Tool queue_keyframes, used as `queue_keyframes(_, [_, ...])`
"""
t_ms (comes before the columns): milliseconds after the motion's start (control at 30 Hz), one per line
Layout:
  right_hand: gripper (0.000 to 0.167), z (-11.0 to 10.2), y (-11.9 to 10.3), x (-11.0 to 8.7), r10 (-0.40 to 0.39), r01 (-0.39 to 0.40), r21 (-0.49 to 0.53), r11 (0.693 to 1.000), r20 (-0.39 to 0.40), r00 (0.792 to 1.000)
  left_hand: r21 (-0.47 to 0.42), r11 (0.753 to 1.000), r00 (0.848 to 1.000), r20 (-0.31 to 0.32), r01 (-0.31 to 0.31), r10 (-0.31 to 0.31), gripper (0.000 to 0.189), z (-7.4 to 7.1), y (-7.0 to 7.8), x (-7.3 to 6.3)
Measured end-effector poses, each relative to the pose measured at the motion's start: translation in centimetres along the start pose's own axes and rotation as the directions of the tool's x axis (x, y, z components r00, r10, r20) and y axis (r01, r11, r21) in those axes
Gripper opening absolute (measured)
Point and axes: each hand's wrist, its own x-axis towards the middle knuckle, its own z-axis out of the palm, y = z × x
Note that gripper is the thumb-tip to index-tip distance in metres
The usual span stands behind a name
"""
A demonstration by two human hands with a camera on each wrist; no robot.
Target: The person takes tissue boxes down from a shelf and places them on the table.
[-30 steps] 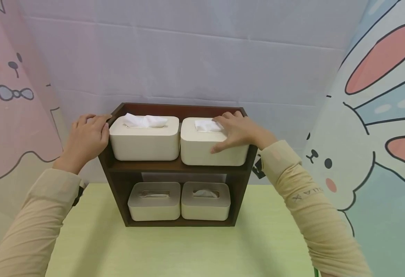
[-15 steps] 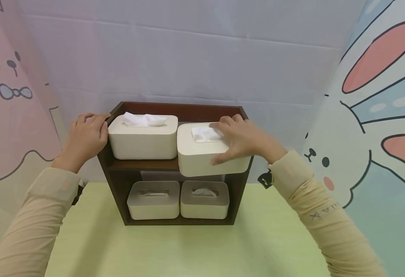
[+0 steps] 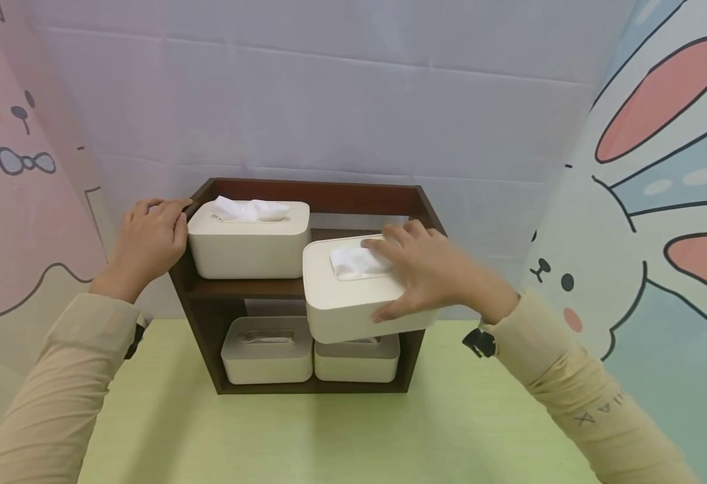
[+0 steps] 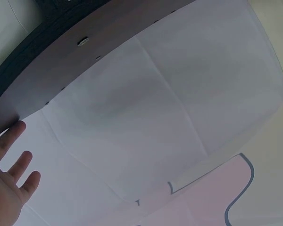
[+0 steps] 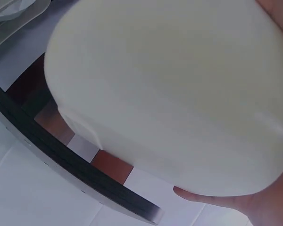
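Observation:
My right hand (image 3: 438, 275) grips a cream tissue box (image 3: 344, 312) across its top and right side, a white tissue showing in the slot. It hangs tilted in front of the dark brown two-tier shelf (image 3: 317, 189), overlapping the lower right box. In the right wrist view the pale box (image 5: 170, 94) fills most of the picture, fingers at its right edge. My left hand (image 3: 144, 245) rests against the shelf's upper left corner. Fairly straight, spread fingers (image 4: 12, 136) show there in the left wrist view, one fingertip at the side panel (image 4: 80, 49).
Another cream tissue box (image 3: 247, 249) stands on the upper left tier. Below are a lower left box (image 3: 269, 363) and a lower right box (image 3: 356, 368), both with greyish lids. The shelf stands on a pale green table (image 3: 269, 437) before a white cloth backdrop (image 3: 341, 101).
My right hand has drawn the tissue box out of the upper right bay, forward and down, tilting it. My left hand has stayed at the shelf's corner.

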Motion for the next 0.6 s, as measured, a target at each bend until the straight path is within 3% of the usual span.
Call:
queue_keyframes(267, [0.100,0.2,-1.5,-2.1,-0.037,0.038,0.021,0.999,-0.033,0.999,-0.003,1.000,1.000,-0.008,0.001,-0.001,0.040,0.0,0.1,-0.1])
queue_keyframes(600, [0.099,1.8,-2.5,-5.1,-0.054,0.057,0.048,0.997,-0.065,0.996,-0.009,1.000,1.000,-0.019,0.005,-0.005,0.039,0.0,0.1,-0.1])
